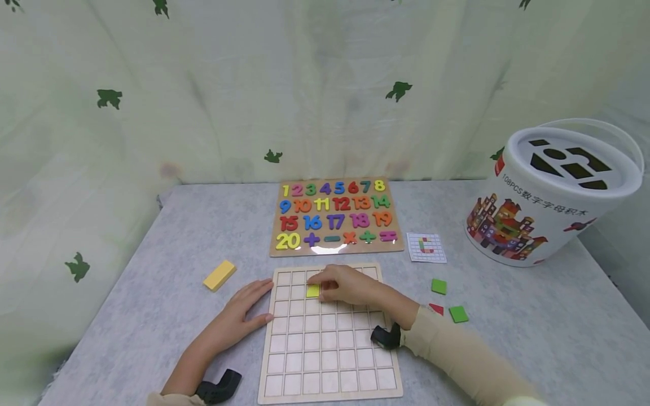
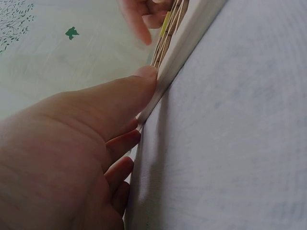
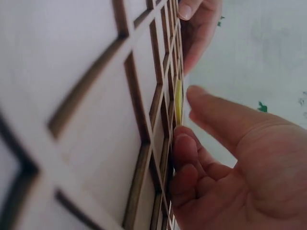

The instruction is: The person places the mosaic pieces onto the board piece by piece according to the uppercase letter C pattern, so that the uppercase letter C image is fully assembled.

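Observation:
A pale wooden grid board lies flat in front of me. One yellow square tile is at a cell in its upper left part. My right hand reaches over the board from the right, thumb and bent fingers around the tile. In the right wrist view the thumb stands a little off the yellow tile, while fingertips are right at its edge. My left hand rests beside the board, thumb and fingertips against its left edge.
Green tiles and a red piece lie right of the board, below a printed pattern card. A number puzzle is behind the board. A yellow block sits left; a large white bucket stands at right.

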Action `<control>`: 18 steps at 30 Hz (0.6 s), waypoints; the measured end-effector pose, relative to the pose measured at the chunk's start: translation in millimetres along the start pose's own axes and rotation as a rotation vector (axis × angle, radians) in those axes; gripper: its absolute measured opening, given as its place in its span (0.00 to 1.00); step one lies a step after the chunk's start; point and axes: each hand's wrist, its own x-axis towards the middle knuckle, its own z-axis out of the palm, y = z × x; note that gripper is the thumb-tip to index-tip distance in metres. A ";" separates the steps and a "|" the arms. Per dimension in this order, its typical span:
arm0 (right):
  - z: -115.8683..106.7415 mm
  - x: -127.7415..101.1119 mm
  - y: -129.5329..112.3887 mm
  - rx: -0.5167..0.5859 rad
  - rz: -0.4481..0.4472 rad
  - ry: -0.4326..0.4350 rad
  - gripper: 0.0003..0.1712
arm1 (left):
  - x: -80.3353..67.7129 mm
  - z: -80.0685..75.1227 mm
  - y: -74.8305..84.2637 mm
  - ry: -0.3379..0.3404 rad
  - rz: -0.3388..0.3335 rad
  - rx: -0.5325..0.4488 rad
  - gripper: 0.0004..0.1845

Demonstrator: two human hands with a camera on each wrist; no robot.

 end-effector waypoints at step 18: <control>-46.7 -71.0 -14.0 0.032 0.002 0.258 0.32 | -0.8 0.3 -1.3 0.024 0.059 0.037 0.33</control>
